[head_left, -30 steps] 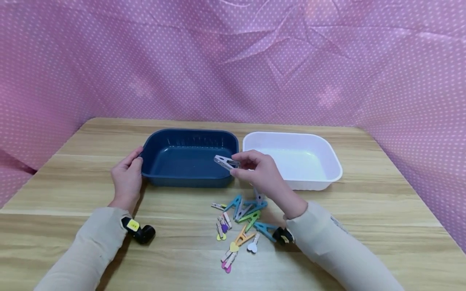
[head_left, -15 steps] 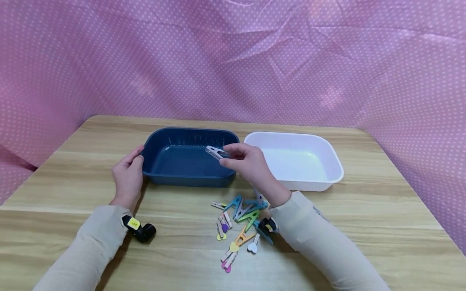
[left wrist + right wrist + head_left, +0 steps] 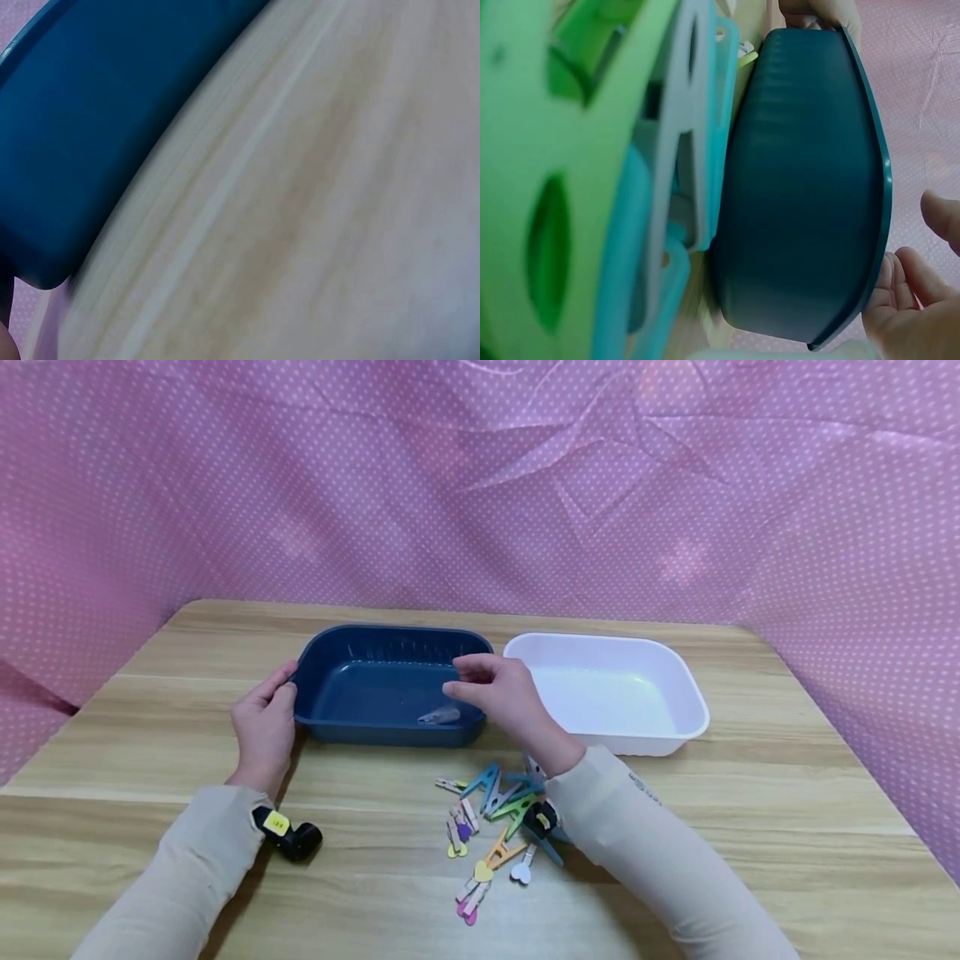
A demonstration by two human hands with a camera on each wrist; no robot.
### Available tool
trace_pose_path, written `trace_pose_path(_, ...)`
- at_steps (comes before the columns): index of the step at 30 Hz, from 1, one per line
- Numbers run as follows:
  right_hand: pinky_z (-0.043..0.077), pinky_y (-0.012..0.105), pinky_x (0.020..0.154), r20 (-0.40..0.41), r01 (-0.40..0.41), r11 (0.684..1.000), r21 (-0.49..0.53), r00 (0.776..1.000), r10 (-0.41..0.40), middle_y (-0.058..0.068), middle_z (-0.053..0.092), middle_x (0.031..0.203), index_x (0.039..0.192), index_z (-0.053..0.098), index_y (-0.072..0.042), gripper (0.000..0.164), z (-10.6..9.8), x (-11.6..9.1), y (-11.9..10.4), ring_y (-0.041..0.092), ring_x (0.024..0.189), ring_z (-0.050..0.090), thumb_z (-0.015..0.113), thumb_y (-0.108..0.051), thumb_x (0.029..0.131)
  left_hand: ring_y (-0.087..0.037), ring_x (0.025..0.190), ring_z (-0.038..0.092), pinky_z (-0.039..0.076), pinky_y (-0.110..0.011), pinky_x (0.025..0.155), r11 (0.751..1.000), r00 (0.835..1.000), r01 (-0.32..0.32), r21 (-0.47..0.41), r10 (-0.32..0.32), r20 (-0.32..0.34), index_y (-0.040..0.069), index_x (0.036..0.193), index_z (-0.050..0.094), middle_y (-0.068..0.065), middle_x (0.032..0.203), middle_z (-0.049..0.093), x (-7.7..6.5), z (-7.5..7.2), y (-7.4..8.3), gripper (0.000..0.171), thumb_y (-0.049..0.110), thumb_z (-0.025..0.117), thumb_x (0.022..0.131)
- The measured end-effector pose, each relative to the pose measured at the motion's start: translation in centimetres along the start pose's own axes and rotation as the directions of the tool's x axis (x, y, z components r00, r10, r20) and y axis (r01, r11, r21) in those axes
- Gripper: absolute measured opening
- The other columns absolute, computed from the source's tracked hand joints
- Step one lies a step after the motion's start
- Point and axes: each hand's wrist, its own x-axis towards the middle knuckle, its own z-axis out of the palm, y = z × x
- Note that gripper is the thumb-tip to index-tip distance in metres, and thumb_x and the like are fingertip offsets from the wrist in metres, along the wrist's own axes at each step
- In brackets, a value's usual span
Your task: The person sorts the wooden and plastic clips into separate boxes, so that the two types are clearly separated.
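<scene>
My left hand [image 3: 262, 727] grips the left end of a dark blue plastic basin [image 3: 390, 735], thumb on the near side of the rim. A pale, blurred clothespin [image 3: 440, 717] is inside the basin, low by its near right wall. Over the basin's right end hovers my right hand [image 3: 510, 697], thumb and fingertips apart and holding nothing. The right wrist view shows that hand's thumb [image 3: 941, 217] spread from the fingers beyond the basin's rim. In the left wrist view the basin's wall [image 3: 97, 127] fills the upper left, and most of the left hand is out of frame.
A white basin [image 3: 645, 743] stands right of the blue one. In front lie large clothespins, among them green [image 3: 517, 808], blue [image 3: 477, 779] and orange [image 3: 501, 850] ones, partly under my right wrist. Small wooden clips with hearts [image 3: 482, 870] lie nearer. Pink dotted cloth [image 3: 480, 527] surrounds the table.
My right hand moved left over the blue basin, and its thumb and fingers parted. The pale clothespin left them and dropped into the basin. My left hand stayed on the rim.
</scene>
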Motion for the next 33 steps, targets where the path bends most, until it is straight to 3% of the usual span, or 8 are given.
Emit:
trace_pose_path(19,0.052,0.029,0.08,0.002,-0.015,1.0,0.016,1.0,0.015,0.003,0.065,0.108,0.111,0.066,-0.01,0.029,-2.5,-2.3,-0.4,0.017,0.095,0.058,0.069,-0.018,0.083,-0.008,0.126,0.044,0.036,-0.02,0.099,1.0,1.0,0.001,-0.017,-0.001,-0.003,0.016,0.125,0.059,0.003,0.132,0.054,-0.7,-0.1,0.0,0.033,0.014,0.049,0.093)
trace_pose_path(33,0.052,0.026,0.074,0.079,-0.02,0.999,-0.033,0.997,0.022,0.006,0.067,0.099,0.106,0.068,-0.008,0.025,-4.3,-4.4,0.0,0.018,0.087,0.058,0.07,-0.015,0.082,-0.007,0.128,0.042,0.034,-0.021,0.101,1.0,1.0,0.013,-0.025,-0.012,0.011,0.016,0.127,0.057,0.005,0.134,0.052,-0.7,-0.2,0.0,0.034,0.016,0.048,0.094)
